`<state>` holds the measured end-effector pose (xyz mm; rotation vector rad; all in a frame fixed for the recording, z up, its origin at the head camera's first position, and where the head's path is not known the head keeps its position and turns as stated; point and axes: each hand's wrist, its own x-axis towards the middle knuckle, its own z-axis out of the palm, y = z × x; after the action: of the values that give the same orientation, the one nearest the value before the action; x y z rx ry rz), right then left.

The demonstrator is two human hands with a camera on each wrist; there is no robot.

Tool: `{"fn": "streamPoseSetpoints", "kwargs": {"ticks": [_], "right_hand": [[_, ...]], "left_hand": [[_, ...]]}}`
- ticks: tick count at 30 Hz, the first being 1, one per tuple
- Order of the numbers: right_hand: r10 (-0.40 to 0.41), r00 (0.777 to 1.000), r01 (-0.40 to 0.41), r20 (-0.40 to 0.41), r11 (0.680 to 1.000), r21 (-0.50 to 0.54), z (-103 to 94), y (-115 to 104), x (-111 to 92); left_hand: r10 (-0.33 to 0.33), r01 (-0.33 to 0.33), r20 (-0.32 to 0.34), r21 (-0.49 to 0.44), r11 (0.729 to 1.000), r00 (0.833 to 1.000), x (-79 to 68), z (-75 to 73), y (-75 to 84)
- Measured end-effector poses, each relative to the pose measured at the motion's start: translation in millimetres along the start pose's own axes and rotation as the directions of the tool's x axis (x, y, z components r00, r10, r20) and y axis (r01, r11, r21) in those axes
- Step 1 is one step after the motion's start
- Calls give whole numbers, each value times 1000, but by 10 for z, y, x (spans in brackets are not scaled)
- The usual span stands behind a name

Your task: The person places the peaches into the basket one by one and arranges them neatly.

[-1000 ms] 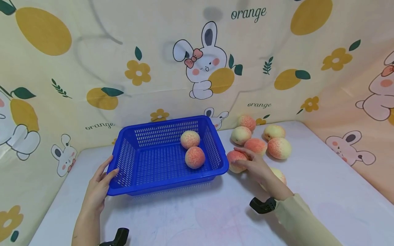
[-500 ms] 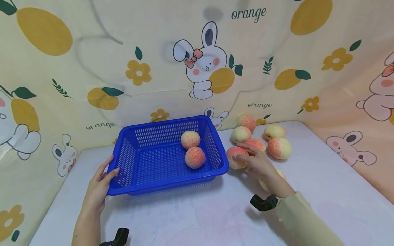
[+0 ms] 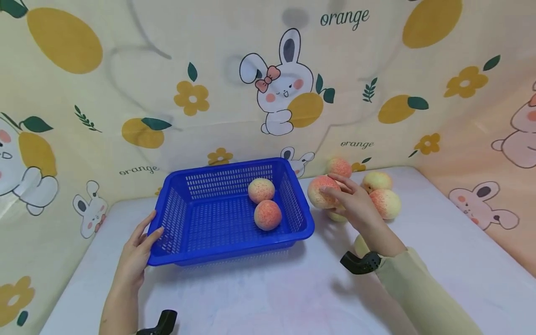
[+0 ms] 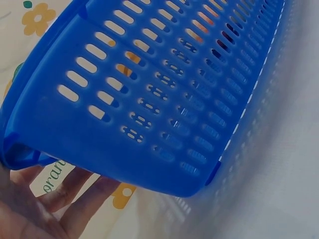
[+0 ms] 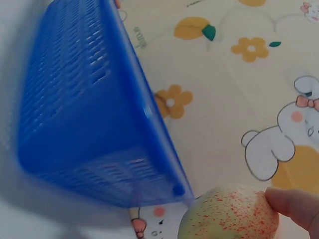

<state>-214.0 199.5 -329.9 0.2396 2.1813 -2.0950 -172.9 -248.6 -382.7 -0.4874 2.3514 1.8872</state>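
My left hand [image 3: 131,260] grips the left rim of a blue perforated plastic basket [image 3: 234,251]. In the left wrist view its fingers [image 4: 87,206] reach behind the basket's wall. The basket is tilted toward me, and two peaches, one paler [image 3: 261,190] and one redder [image 3: 268,216], lie at its right side. Just outside the right rim, my right hand [image 3: 360,207] holds a red-and-cream peach [image 3: 320,193] above the table. In the right wrist view a finger presses that speckled peach [image 5: 227,216], close to the basket's corner; the rest of the grip is cut off.
More peaches lie right of the basket: one at the back [image 3: 340,166], a yellowish one [image 3: 377,180], a red-sided one [image 3: 387,204] and others partly hidden by my right hand. A printed cloth backdrop [image 3: 234,111] rises behind the white table [image 3: 234,298].
My right hand has lifted the peach off the table and moved it up and back, beside the basket's rim. The left hand and basket keep their places; the head view shifts slightly.
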Motion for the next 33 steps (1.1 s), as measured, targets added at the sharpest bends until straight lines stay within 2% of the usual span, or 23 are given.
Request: {"fn": "streamPoseSetpoints", "kwargs": {"ticks": [7, 15, 21, 26, 33], "right_hand": [[-7, 1000, 7, 4, 1000, 14, 170, -188, 80], [30, 1000, -29, -4, 992, 121, 420, -397, 208], [37, 999, -36, -8, 994, 99, 578, -444, 280], [-5, 999, -1, 51, 993, 120, 725, -449, 328], [26, 996, -39, 88, 988, 150, 957, -418, 388]], "left_hand": [[-1, 1, -12, 22, 1000, 1000, -39, -52, -6], [-1, 1, -16, 6, 1000, 1000, -30, -64, 13], [-8, 8, -28, 2, 1000, 1000, -9, -49, 11], [0, 0, -32, 2, 1000, 999, 8, -20, 8], [-6, 6, -28, 5, 1000, 1000, 9, 13, -12]]}}
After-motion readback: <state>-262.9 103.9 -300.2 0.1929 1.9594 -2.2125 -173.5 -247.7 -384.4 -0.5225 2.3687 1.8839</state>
